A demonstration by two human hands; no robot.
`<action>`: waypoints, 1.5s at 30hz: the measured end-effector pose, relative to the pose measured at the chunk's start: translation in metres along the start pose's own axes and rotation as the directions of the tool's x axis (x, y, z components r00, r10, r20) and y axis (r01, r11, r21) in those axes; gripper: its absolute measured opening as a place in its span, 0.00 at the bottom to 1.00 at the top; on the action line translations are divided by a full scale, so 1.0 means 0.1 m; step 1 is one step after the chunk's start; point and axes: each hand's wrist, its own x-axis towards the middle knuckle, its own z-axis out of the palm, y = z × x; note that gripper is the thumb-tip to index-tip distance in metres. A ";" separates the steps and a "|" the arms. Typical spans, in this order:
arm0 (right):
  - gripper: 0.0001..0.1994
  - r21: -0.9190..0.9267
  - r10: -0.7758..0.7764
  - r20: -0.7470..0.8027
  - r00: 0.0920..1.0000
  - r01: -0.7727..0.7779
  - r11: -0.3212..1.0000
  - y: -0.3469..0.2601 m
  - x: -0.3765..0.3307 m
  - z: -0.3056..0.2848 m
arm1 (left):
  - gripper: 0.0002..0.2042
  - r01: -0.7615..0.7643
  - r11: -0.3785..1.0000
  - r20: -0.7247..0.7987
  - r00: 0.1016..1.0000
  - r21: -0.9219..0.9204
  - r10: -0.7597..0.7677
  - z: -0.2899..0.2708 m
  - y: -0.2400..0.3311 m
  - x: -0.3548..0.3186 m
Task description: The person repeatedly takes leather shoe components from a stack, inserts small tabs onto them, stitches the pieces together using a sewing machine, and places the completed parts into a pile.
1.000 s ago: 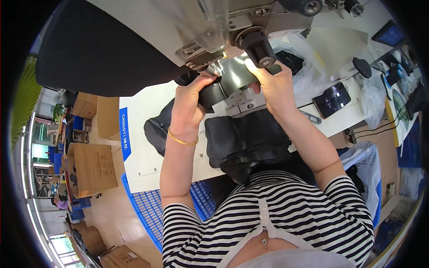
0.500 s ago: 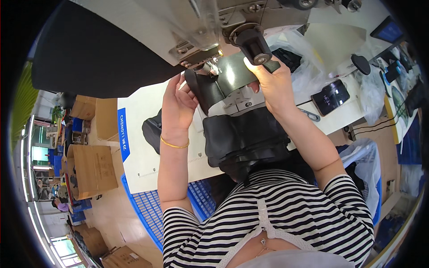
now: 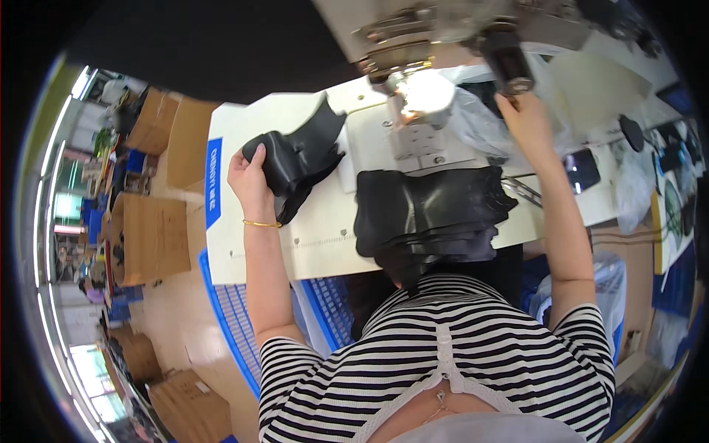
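My left hand (image 3: 249, 179) grips a black leather piece (image 3: 299, 159) and holds it over the left side of the white sewing table (image 3: 317, 229). Up at the right of the sewing machine (image 3: 413, 44), my right hand (image 3: 526, 122) reaches to its black handwheel (image 3: 508, 55) and touches the lower end of it. A stack of black leather pieces (image 3: 428, 214) lies at the table's front edge, right before my striped shirt. The needle area (image 3: 402, 92) is brightly lit, with a metal plate below it.
A crumpled clear plastic bag (image 3: 480, 122) lies by the machine. A dark phone (image 3: 583, 170) and scissors (image 3: 521, 190) are on the right. Cardboard boxes (image 3: 151, 236) stand on the floor at left, and a blue crate (image 3: 325, 310) sits under the table.
My left hand has pulled the black piece away from the needle, leftward and down over the table. My right hand has stayed at the handwheel.
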 end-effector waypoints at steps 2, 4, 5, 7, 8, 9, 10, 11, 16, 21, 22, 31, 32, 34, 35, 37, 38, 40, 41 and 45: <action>0.09 -0.107 -0.009 0.065 0.998 0.016 0.994 0.11 0.02 0.03 | 0.16 0.016 0.974 -0.081 0.997 0.227 0.003 -0.41 -0.18 0.05; 0.09 -0.225 -0.008 0.118 0.993 0.034 0.974 0.15 0.05 0.06 | 0.21 -0.056 0.848 -0.077 0.991 0.528 0.113 -0.57 -0.20 -0.05; 0.09 -0.246 0.010 0.156 0.988 0.029 0.969 0.16 0.05 0.08 | 0.22 -0.125 0.681 -0.059 0.969 0.721 0.240 -0.49 -0.16 -0.19; 0.09 -0.268 0.025 0.193 0.981 0.028 0.963 0.24 0.06 0.11 | 0.23 -0.391 0.392 0.125 0.823 0.833 0.554 -0.32 -0.06 -0.42; 0.09 -0.312 -0.031 0.122 0.992 0.068 0.948 0.29 0.07 0.14 | 0.17 -0.507 0.312 0.211 0.732 0.804 0.648 -0.20 -0.02 -0.54; 0.08 -0.355 -0.091 0.055 0.994 0.104 0.929 0.32 0.08 0.19 | 0.09 -0.542 0.552 0.225 0.812 0.634 0.539 -0.05 -0.01 -0.69; 0.09 -0.372 -0.158 0.014 0.987 0.151 0.916 0.33 0.08 0.19 | 0.06 -0.633 0.545 0.352 0.767 0.551 0.536 0.07 -0.07 -0.79; 0.09 -0.380 -0.152 0.018 0.988 0.147 0.913 0.28 0.06 0.16 | 0.07 -0.546 0.661 0.418 0.833 0.515 0.363 0.27 -0.05 -0.99; 0.09 0.019 -0.032 -0.034 0.999 0.033 0.999 -0.19 -0.14 -0.11 | 0.19 -0.268 0.724 0.500 0.857 0.636 -0.122 0.64 -0.10 -1.41; 0.08 0.604 -0.049 0.476 0.878 -0.286 0.744 -0.81 -0.72 -0.29 | 0.15 -0.345 0.818 0.476 0.874 0.460 0.101 0.67 -0.19 -1.57; 0.08 0.613 -0.073 0.584 0.808 -0.380 0.693 -0.91 -0.83 -0.26 | 0.13 -0.515 0.743 0.516 0.814 0.428 0.268 0.67 -0.19 -1.57; 0.05 0.561 -0.095 0.769 0.633 -0.595 0.576 -0.92 -1.10 0.09 | 0.15 0.542 0.839 0.477 0.752 -0.055 -0.455 0.71 0.12 -1.52; 0.05 0.554 -0.082 0.774 0.627 -0.609 0.568 -0.93 -1.10 0.10 | 0.17 0.750 0.661 0.549 0.560 -0.018 -0.621 0.61 0.13 -1.44; 0.05 0.546 -0.065 0.780 0.623 -0.625 0.558 -0.95 -1.08 0.10 | 0.14 0.771 0.636 0.560 0.510 0.039 -0.653 0.61 0.12 -1.42; 0.05 0.538 -0.059 0.779 0.624 -0.617 0.574 -0.98 -1.07 0.09 | 0.11 0.786 0.612 0.565 0.465 0.091 -0.682 0.60 0.12 -1.41; 0.05 0.531 -0.053 0.779 0.625 -0.610 0.588 -1.01 -1.07 0.12 | 0.09 0.737 0.649 0.600 0.437 0.188 -0.670 0.60 0.15 -1.38; 0.04 0.552 -0.068 0.755 0.652 -0.577 0.602 -0.99 -1.07 0.16 | 0.09 0.650 0.720 0.616 0.469 0.244 -0.633 0.63 0.16 -1.37; 0.04 0.572 -0.080 0.730 0.679 -0.543 0.615 -1.01 -1.07 0.19 | 0.08 0.550 0.781 0.638 0.494 0.297 -0.591 0.70 0.21 -1.40; 0.05 0.558 -0.077 0.727 0.682 -0.523 0.644 -1.03 -1.07 0.20 | 0.08 0.485 0.820 0.643 0.530 0.306 -0.553 0.73 0.26 -1.45; 0.05 0.544 -0.079 0.707 0.702 -0.470 0.695 -1.03 -1.09 0.20 | 0.07 0.302 0.900 0.676 0.595 0.314 -0.435 0.73 0.25 -1.54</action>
